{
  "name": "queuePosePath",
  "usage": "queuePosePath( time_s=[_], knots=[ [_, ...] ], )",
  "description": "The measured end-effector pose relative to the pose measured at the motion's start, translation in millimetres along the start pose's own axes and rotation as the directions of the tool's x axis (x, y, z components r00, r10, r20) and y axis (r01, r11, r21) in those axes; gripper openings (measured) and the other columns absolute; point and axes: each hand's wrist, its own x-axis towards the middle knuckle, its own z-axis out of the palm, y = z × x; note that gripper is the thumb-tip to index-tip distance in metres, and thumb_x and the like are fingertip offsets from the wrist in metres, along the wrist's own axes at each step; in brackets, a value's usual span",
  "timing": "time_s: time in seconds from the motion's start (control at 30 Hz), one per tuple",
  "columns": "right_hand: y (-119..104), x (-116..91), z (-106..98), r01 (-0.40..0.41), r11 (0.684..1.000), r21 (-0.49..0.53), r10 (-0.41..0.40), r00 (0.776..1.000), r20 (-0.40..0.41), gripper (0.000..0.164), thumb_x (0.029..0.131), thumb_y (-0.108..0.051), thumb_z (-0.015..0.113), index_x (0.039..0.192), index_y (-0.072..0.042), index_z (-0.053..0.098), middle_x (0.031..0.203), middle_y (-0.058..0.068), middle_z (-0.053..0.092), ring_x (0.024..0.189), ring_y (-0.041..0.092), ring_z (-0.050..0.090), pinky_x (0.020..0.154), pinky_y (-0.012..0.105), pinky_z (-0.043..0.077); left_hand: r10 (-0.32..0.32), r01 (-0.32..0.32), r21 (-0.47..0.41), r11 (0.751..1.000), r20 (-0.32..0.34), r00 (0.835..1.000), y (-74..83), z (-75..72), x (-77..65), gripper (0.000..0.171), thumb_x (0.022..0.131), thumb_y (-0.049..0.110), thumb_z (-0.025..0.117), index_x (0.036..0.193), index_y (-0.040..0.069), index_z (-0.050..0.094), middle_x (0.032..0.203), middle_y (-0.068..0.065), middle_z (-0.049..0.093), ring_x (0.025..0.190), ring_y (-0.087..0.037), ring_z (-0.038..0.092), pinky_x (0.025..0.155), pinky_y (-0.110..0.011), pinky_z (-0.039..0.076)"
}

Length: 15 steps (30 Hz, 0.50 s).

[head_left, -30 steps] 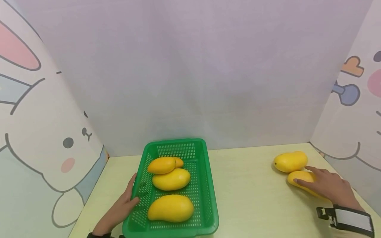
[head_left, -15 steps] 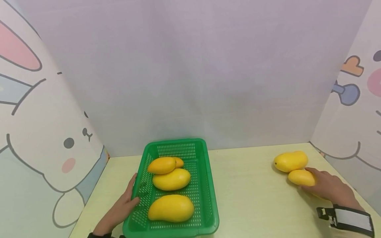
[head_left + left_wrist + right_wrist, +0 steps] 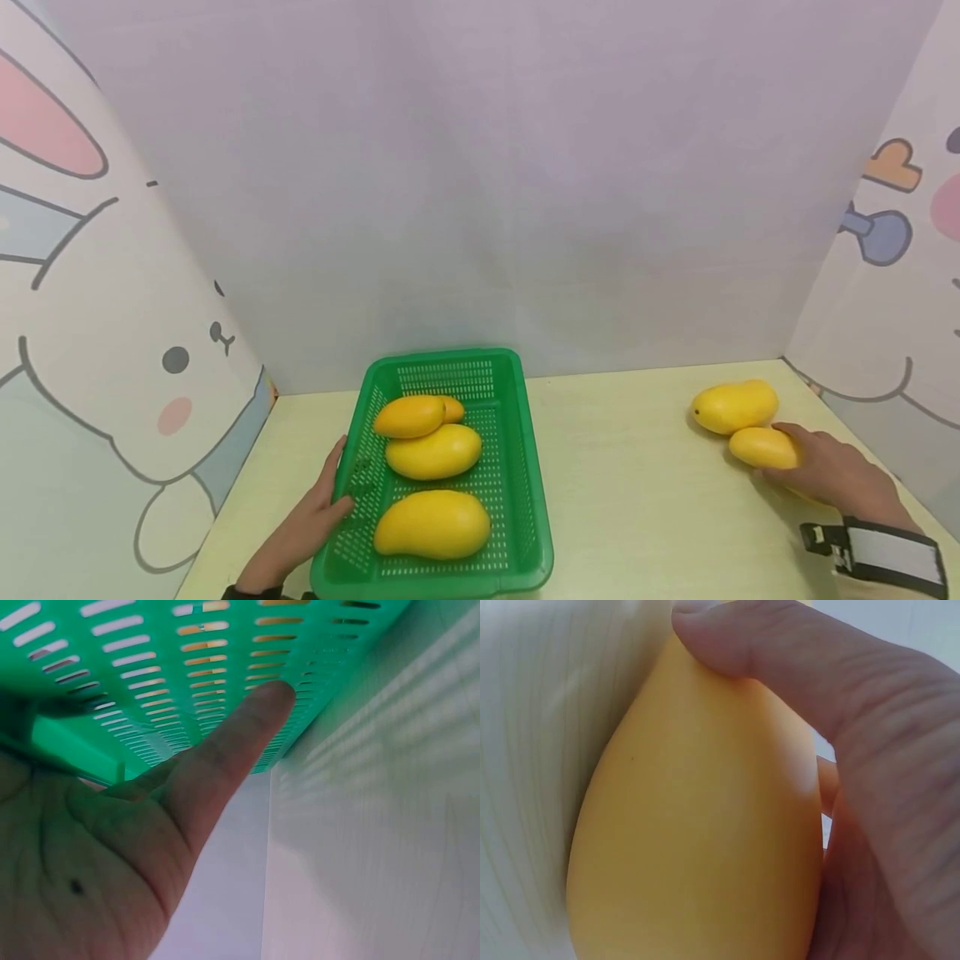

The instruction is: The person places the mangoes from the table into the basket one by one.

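Note:
At the left side of a green plastic basket (image 3: 534, 500), my left hand (image 3: 303, 521) holds the rim, its thumb at the top edge. In the left wrist view, a finger (image 3: 225, 757) lies against the slotted outer wall. Several yellow mangoes lie in the basket, including a large one (image 3: 432, 525) in front. On the right of the table, my right hand (image 3: 840, 475) grips a mango (image 3: 763, 447) between thumb and fingers. The right wrist view shows the thumb (image 3: 772, 637) across its narrow end. Another mango (image 3: 735, 407) lies just behind it.
The pale wooden table (image 3: 622, 483) meets a light cloth backdrop (image 3: 510, 208) behind. Cartoon-printed panels, one at left (image 3: 90, 350) and one at right (image 3: 862, 325), close off the sides. Bare tabletop lies between the basket and the two mangoes at right.
My right thumb has moved down from the top of the nearer mango to its near side, and the hand now grips it. My left hand and the basket stay put.

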Motion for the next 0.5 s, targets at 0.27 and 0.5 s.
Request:
queuePosePath(
  time_s=[0.27, 0.5],
  knots=[
    [0.6, -2.1, -1.5, 0.036, 0.999, -0.004, -0.037, 0.998, -0.06, 0.101, 0.068, -0.072, 0.061, 0.13, 0.004, 0.039, 0.102, 0.031, 0.053, 0.082, 0.042, 0.054, 0.057, 0.052, 0.042, 0.012, -0.012, -0.002, 1.0, 0.0, 1.0, -0.4, 0.5, 0.7, 0.081, 0.095, 0.005, 0.041, 0.147, 0.032, -0.014, 0.151, -0.022, 0.002, 0.103, -0.035, 0.055, 0.072, -0.04, 0.052],
    [-4.3, -3.7, -8.4, 0.054, 0.998, -0.01, -0.055, 0.995, -0.088, 0.1, 0.068, -0.071, 0.062, 0.13, 0.004, 0.04, 0.104, 0.031, 0.054, 0.083, 0.042, 0.054, 0.058, 0.052, 0.042, 0.018, -0.018, -0.004, 1.0, -0.003, 1.0, -2.1, 0.7, 1.3, 0.081, 0.094, 0.005, 0.041, 0.147, 0.034, -0.013, 0.151, -0.023, 0.005, 0.101, -0.034, 0.056, 0.071, -0.04, 0.053]
  ],
)
